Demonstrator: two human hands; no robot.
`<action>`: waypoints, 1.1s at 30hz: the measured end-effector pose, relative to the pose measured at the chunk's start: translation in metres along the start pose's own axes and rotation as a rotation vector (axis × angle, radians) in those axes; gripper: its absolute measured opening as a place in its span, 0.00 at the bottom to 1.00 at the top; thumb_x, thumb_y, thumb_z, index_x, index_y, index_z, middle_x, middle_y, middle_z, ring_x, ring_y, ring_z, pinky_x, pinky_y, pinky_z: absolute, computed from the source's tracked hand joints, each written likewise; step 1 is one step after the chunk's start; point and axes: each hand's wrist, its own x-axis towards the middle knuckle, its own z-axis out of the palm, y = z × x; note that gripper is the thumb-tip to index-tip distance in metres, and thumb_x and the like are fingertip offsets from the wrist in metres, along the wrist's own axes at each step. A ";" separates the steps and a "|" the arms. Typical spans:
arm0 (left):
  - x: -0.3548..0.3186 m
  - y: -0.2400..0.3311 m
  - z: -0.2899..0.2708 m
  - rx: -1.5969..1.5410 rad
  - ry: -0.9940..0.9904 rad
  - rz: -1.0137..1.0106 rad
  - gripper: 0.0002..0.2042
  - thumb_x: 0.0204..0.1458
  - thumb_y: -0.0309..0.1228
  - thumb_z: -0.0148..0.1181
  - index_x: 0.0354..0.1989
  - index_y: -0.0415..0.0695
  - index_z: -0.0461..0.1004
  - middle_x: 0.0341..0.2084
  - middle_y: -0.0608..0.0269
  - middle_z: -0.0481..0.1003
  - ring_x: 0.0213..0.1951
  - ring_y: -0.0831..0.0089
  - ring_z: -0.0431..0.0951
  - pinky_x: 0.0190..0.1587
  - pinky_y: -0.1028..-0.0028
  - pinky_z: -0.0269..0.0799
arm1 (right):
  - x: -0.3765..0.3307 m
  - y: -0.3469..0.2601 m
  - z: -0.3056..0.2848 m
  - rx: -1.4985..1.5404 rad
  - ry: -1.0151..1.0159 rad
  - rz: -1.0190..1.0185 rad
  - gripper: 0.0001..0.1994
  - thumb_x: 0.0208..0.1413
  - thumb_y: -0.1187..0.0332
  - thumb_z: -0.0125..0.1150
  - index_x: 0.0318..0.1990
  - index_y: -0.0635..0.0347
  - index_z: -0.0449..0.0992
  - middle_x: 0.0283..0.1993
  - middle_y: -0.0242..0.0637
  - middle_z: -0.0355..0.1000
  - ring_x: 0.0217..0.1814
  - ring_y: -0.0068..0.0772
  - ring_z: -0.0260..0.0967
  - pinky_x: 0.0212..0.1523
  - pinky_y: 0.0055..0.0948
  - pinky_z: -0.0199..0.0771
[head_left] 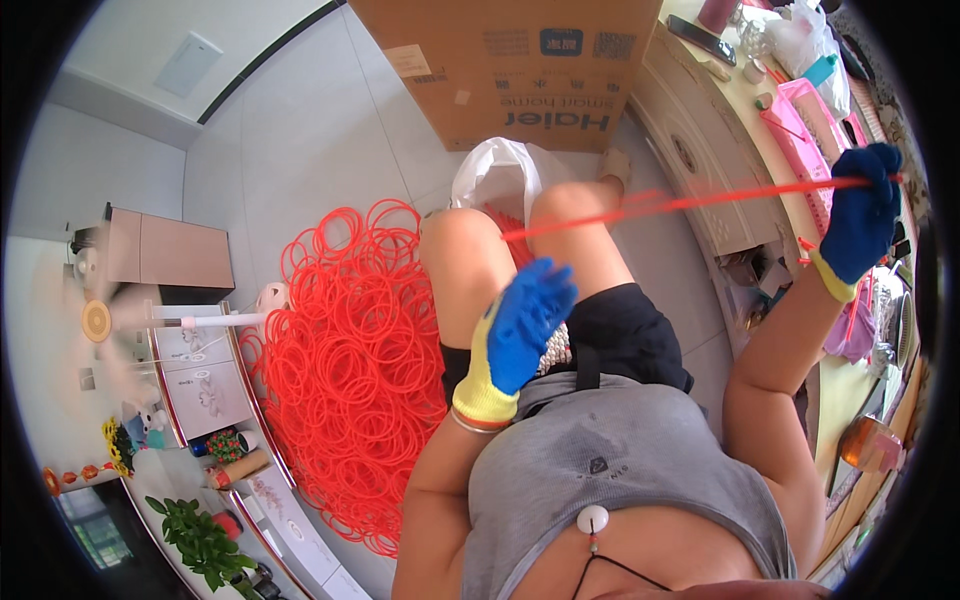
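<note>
stretching straight, thin, red and blurred, the strand (745,196) juts from the gripping right hand (858,218), the left hand (518,325) half-spread.

Floor (270,160): red rings (340,380), cardboard box (520,80) | Counter (843,395): phone (702,40), pink basket (785,135)

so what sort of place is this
Likely a living room in a home: a standing fan, floral-patterned white cabinets and a leafy green plant show on the left.

two gloved hands (525,325) (862,215), one cardboard box (520,80), one fan (96,321), uncountable red rings (345,370)
</note>
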 end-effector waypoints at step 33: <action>0.020 0.108 0.015 -0.174 -0.304 0.702 0.17 0.67 0.41 0.56 0.62 0.56 0.76 0.47 0.66 0.81 0.61 0.52 0.74 0.77 0.42 0.44 | -0.081 0.134 -0.153 0.383 0.497 0.140 0.15 0.66 0.73 0.51 0.58 0.61 0.74 0.31 0.29 0.65 0.31 0.29 0.60 0.61 0.44 0.69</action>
